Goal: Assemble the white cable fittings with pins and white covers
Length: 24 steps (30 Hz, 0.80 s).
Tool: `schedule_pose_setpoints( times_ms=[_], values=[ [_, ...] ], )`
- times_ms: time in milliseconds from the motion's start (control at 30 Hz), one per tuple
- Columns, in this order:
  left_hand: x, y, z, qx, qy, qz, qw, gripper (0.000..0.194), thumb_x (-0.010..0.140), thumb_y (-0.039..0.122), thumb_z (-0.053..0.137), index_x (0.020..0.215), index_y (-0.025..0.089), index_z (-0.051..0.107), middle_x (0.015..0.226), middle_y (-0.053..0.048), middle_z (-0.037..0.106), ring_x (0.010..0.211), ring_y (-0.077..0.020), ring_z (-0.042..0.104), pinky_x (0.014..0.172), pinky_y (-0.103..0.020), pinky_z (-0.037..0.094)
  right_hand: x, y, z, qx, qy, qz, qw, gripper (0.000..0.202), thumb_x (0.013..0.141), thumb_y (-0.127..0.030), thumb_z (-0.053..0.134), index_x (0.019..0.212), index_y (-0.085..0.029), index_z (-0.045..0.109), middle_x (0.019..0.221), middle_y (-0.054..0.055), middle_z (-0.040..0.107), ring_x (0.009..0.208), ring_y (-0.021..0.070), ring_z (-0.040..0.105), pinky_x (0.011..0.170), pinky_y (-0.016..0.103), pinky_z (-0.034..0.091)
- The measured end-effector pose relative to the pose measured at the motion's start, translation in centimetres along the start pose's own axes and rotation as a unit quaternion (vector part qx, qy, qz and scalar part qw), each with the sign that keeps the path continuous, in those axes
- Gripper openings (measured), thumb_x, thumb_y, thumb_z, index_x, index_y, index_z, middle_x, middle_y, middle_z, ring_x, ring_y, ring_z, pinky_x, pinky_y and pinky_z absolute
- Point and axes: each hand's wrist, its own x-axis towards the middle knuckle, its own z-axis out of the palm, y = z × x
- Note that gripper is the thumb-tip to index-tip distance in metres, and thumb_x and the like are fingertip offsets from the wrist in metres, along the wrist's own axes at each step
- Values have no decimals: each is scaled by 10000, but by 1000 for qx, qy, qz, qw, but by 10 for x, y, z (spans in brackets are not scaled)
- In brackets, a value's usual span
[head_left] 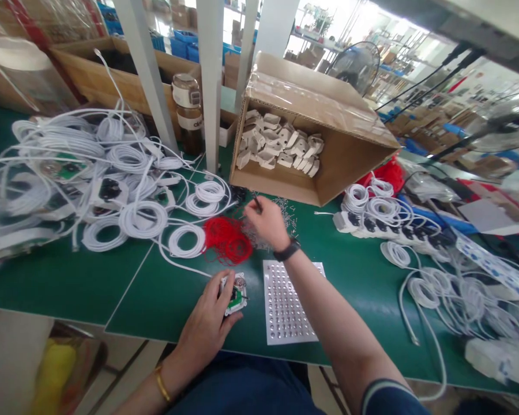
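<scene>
My left hand [214, 308] holds a small white housing with a green circuit board [237, 297] near the table's front edge, its fingers wrapped round the sides. A white cable runs from this housing to the coils at the left. My right hand [266, 221] is closed on a small black part [256, 203], above the scattered screws [288, 214] and beside the red wire bundle [229, 239]. Under my right forearm lies a white sheet with rows of round silvery dots [285, 302].
Coiled white cables [142, 219] with housings cover the left. An open cardboard box [337, 167] holds white plastic parts [281, 144] behind my right hand. More coils and housings [384, 227] lie right. A bottle [188, 112] and metal posts [210, 86] stand at the back.
</scene>
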Motion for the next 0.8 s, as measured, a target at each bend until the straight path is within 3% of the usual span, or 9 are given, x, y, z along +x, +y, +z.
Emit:
schedule_pose_setpoints(
  times_ms=[133,233,300,400,500,567,667,800],
  values=[
    [-2,-2,3,-6,22,-13,1000,714,874,272,490,1441,245,57,1374,-157,367,1258,-280,410,1010,-465,405,-12,-7,-34,155,33,26,987,97,781,-224,531,710,-167,567,608,-8,638,556,101,527,558,214,383],
    [-4,-5,7,-36,37,-52,997,703,848,300,536,1416,239,128,1347,-138,420,1241,-278,439,1012,-474,409,-29,0,-55,247,52,107,962,129,762,-294,571,732,-173,538,595,-9,631,429,66,406,434,190,307],
    [-4,-7,9,-56,46,-76,994,663,826,316,565,1380,241,208,1312,-121,460,1205,-275,478,1004,-475,422,-46,17,-68,290,70,178,937,187,762,-361,566,747,-187,501,642,-1,643,368,47,281,367,189,226],
    [-4,-10,11,-71,62,-62,994,625,817,351,572,1346,243,258,1311,-114,459,1200,-274,482,1007,-472,419,-78,61,-85,186,131,267,936,254,788,-448,489,763,-196,484,701,27,653,353,57,237,344,211,226],
    [-1,-11,12,-57,71,-30,995,614,829,385,543,1356,256,255,1330,-107,437,1206,-277,471,999,-466,423,-113,112,-102,17,195,310,930,294,790,-456,462,743,-174,531,677,62,634,421,109,390,420,253,331],
    [1,-10,12,-29,71,-13,997,603,846,402,507,1376,275,249,1326,-99,434,1189,-284,479,987,-462,431,-132,139,-114,-40,218,318,922,285,782,-422,477,726,-156,559,703,97,631,559,167,507,525,288,386],
    [3,-6,9,20,61,10,998,606,866,399,466,1410,312,214,1329,-87,417,1153,-285,501,947,-427,462,-144,162,-129,-97,210,312,921,293,807,-377,444,761,-136,605,761,116,646,719,214,570,654,317,405],
    [6,-3,5,62,48,22,997,614,868,397,454,1421,333,195,1300,-79,436,1086,-274,547,835,-365,523,-129,175,-132,-125,134,298,937,231,764,-365,546,780,-158,649,723,43,650,690,177,580,653,274,405]
  ],
)
